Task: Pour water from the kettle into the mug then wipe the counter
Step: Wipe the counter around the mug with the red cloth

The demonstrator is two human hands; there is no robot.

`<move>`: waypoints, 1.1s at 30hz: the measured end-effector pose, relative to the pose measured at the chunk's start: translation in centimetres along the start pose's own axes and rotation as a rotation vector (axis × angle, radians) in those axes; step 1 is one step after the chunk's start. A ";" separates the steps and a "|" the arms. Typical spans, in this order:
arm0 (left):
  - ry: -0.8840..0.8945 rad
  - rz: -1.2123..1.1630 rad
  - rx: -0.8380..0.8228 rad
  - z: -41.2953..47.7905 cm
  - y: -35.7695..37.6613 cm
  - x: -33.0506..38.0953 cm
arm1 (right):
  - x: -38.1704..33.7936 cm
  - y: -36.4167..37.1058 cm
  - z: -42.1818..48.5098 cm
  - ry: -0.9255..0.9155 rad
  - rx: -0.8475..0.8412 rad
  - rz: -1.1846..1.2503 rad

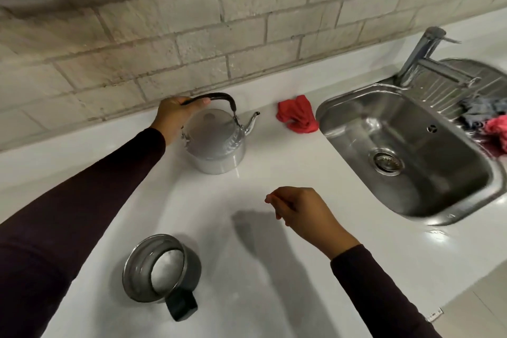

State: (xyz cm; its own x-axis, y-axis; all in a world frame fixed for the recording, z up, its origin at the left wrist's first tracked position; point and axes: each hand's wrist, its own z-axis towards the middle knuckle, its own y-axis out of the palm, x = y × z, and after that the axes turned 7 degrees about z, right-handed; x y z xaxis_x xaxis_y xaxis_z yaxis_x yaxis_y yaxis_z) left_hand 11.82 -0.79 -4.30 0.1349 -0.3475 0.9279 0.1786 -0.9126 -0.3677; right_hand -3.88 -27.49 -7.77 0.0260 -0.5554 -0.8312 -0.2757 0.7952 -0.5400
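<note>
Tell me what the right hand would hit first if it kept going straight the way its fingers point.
Likely the silver metal kettle; the right hand points up-left over bare white counter, though depth is unclear.

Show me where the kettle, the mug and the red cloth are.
kettle (216, 143): head view, on its metal body.
mug (142, 269): head view, on its inner wall.
red cloth (297, 114): head view, on its crumpled middle.

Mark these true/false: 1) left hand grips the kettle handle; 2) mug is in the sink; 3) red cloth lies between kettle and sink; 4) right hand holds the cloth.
1) True: the left hand is closed on the handle of the kettle.
2) False: the mug stands on the counter, not in the sink.
3) True: the red cloth lies there.
4) False: the right hand is empty, above the counter.
</note>
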 end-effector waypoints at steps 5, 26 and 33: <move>-0.055 0.090 -0.011 2.7 0.0 -0.4 | 0.5 -0.2 1.1 -0.007 0.003 -0.010; 0.021 0.341 -0.038 -5.8 -1.6 -0.6 | 5.7 -5.1 20.0 -0.136 0.195 -0.437; 0.034 0.218 -0.102 -17.0 -0.6 -0.4 | 7.6 -4.9 23.0 0.156 0.089 -0.610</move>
State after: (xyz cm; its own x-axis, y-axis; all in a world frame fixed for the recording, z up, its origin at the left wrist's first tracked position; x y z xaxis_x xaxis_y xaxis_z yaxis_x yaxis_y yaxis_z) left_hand -4.88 -3.76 -3.39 0.1261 -0.5445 0.8292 0.0489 -0.8315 -0.5534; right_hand 19.74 -29.99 -14.47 0.0113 -0.9384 -0.3452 -0.1748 0.3381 -0.9247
